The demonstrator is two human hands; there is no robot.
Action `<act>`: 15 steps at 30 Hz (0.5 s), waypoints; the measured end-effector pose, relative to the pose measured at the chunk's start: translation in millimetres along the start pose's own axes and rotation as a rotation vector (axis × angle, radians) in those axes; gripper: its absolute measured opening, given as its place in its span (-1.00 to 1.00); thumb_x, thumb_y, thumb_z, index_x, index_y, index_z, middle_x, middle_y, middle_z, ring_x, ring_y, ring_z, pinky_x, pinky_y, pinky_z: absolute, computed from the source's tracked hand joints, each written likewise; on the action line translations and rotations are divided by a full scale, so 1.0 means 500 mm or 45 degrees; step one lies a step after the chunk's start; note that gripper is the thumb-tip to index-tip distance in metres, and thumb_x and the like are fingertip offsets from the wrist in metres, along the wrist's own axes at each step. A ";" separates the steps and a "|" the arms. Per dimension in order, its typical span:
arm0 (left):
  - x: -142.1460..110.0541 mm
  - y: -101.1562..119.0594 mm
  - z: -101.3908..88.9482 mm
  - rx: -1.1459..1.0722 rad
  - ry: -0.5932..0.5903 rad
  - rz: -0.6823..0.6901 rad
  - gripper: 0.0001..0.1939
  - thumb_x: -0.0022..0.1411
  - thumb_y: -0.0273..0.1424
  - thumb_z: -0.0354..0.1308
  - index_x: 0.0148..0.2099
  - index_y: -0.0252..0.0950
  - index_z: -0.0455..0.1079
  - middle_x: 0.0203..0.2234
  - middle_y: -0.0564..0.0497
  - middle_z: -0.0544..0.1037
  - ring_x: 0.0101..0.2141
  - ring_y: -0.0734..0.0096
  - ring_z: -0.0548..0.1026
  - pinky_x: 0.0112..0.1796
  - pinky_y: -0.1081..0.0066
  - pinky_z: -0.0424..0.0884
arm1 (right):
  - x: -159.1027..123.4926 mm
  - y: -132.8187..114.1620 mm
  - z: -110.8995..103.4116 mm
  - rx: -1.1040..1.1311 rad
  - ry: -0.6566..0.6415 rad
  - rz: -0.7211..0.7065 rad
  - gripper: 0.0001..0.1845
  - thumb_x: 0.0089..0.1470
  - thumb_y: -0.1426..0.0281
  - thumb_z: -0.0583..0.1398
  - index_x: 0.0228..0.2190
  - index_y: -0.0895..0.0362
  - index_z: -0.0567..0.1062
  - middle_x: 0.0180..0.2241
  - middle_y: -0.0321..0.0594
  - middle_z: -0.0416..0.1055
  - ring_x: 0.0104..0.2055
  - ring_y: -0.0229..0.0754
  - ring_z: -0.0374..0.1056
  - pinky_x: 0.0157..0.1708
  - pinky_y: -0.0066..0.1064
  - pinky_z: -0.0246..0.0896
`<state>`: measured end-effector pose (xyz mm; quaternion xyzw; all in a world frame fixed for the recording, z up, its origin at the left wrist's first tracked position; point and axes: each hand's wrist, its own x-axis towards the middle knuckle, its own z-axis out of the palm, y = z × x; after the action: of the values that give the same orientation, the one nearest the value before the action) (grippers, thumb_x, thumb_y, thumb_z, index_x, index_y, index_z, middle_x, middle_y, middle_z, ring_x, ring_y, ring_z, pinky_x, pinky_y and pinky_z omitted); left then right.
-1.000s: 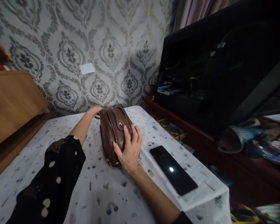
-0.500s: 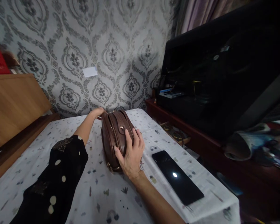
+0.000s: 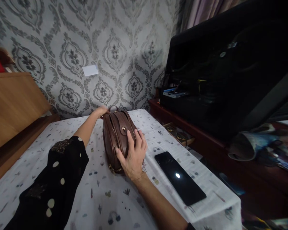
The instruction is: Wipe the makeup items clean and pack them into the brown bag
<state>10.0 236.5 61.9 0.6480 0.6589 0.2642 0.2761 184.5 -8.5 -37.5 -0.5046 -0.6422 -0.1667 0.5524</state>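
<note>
A brown leather handbag (image 3: 108, 137) with gold zips and a snap-button tab stands on the cloth-covered table. Across its near top end lies my right hand (image 3: 135, 156), thumb on one side and fingers over the other, closed on the bag. At the bag's far left corner is my left hand (image 3: 102, 111), its fingers bent together; the fingertips and whatever they pinch are blurred and partly hidden. A small handle loop (image 3: 114, 107) rises behind the bag, near that hand. To the right of my right hand lies a black smartphone (image 3: 180, 179), reflecting a light.
White patterned cloth (image 3: 105, 204) covers the table. A wooden headboard-like panel (image 3: 14, 105) borders the left, and patterned wallpaper (image 3: 124, 48) is behind. At right, a large black screen (image 3: 218, 76) stands on a dark red cabinet (image 3: 206, 147) with an open drawer (image 3: 179, 134).
My left hand has lifted slightly at the bag's far corner, and the handle loop now stands up into view. My right hand stays on the bag. The camera view shifted a little.
</note>
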 end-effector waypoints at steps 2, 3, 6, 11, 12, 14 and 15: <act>-0.006 -0.001 -0.001 0.055 0.037 0.005 -0.60 0.37 -0.23 0.18 0.15 -0.30 0.36 0.06 -0.13 0.47 -0.03 0.18 0.51 -0.05 0.09 0.52 | 0.000 0.000 0.000 0.000 -0.005 0.004 -0.32 0.21 0.12 0.14 0.26 0.15 0.23 0.26 0.15 0.16 0.34 0.26 0.02 0.22 0.15 0.04; -0.009 -0.001 -0.001 0.094 0.067 0.012 -0.60 0.36 -0.23 0.18 0.15 -0.31 0.36 0.06 -0.13 0.47 -0.03 0.17 0.51 -0.05 0.09 0.52 | 0.000 0.000 0.000 -0.001 -0.005 0.001 -0.32 0.21 0.12 0.14 0.26 0.15 0.23 0.26 0.15 0.16 0.33 0.26 0.03 0.22 0.16 0.04; -0.021 0.002 -0.002 0.202 0.204 0.087 -0.60 0.36 -0.23 0.20 0.15 -0.30 0.37 0.07 -0.12 0.46 -0.02 0.16 0.51 -0.05 0.10 0.52 | 0.000 0.001 0.000 -0.008 0.001 -0.017 -0.31 0.21 0.10 0.14 0.26 0.16 0.24 0.24 0.15 0.18 0.33 0.26 0.04 0.21 0.14 0.04; -0.054 0.004 0.003 0.299 0.408 0.247 -0.78 0.34 -0.28 0.18 -0.07 -0.30 0.48 -0.08 -0.11 0.55 -0.02 0.13 0.50 -0.06 0.18 0.45 | 0.001 0.002 -0.001 -0.019 -0.007 -0.022 -0.30 0.21 0.08 0.14 0.26 0.17 0.25 0.25 0.15 0.18 0.33 0.25 0.04 0.21 0.12 0.06; -0.061 0.004 0.003 0.303 0.433 0.275 -0.82 0.33 -0.30 0.18 -0.16 -0.30 0.50 -0.15 -0.11 0.57 -0.03 0.10 0.49 -0.08 0.22 0.42 | 0.001 0.002 -0.001 -0.020 -0.011 -0.023 -0.30 0.21 0.08 0.14 0.26 0.17 0.25 0.25 0.15 0.17 0.33 0.25 0.03 0.21 0.12 0.05; -0.068 0.007 0.001 0.300 0.453 0.324 -0.86 0.28 -0.35 0.17 -0.28 -0.28 0.51 -0.26 -0.11 0.59 -0.05 0.06 0.49 -0.16 0.30 0.36 | 0.001 0.001 0.000 -0.024 -0.007 -0.027 -0.30 0.22 0.07 0.14 0.25 0.18 0.25 0.24 0.16 0.18 0.33 0.25 0.03 0.21 0.13 0.05; -0.069 0.011 -0.001 0.295 0.443 0.341 -0.88 0.25 -0.36 0.18 -0.29 -0.28 0.50 -0.29 -0.09 0.60 -0.07 0.07 0.49 -0.20 0.33 0.34 | 0.001 0.001 0.000 -0.026 -0.003 -0.027 -0.31 0.22 0.07 0.13 0.25 0.18 0.25 0.24 0.16 0.18 0.33 0.25 0.03 0.21 0.12 0.05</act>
<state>13.7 202.3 66.9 0.7017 0.6305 0.3288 0.0447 184.8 -7.9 -37.1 -0.5036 -0.6465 -0.1785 0.5446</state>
